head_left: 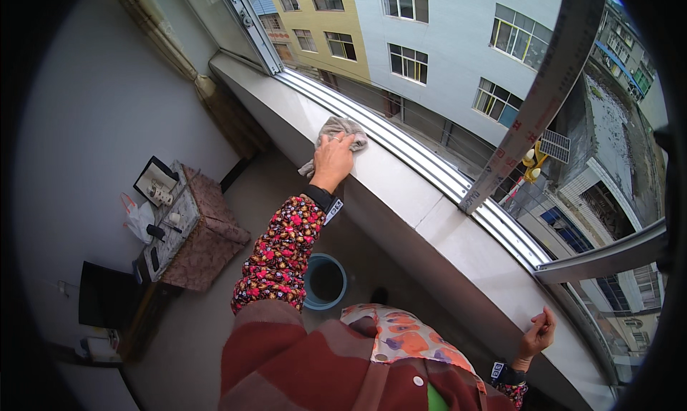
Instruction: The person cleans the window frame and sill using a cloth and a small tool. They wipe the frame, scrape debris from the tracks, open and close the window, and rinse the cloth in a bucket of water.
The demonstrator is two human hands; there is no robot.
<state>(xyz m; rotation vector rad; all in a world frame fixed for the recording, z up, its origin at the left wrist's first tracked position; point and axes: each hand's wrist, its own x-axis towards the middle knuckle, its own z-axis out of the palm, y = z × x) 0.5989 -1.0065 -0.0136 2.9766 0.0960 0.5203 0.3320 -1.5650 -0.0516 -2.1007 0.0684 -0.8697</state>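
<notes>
My left hand is pressed down on a crumpled grey cloth, its fingers bent over the fabric. Under the cloth is the white window sill, and one corner of the fabric hangs over the inner edge. A ring shows on a finger of this hand. Lower right, my right hand is held by the near end of the sill with its fingers loosely curled; nothing shows in it. Whether it touches the sill I cannot tell. Metal window tracks run along the sill's outer side.
An upright metal post stands in the window opening, with buildings outside. Below me on the floor is a blue bucket. To the left are a cloth-covered table with small items, a dark screen and a tied curtain.
</notes>
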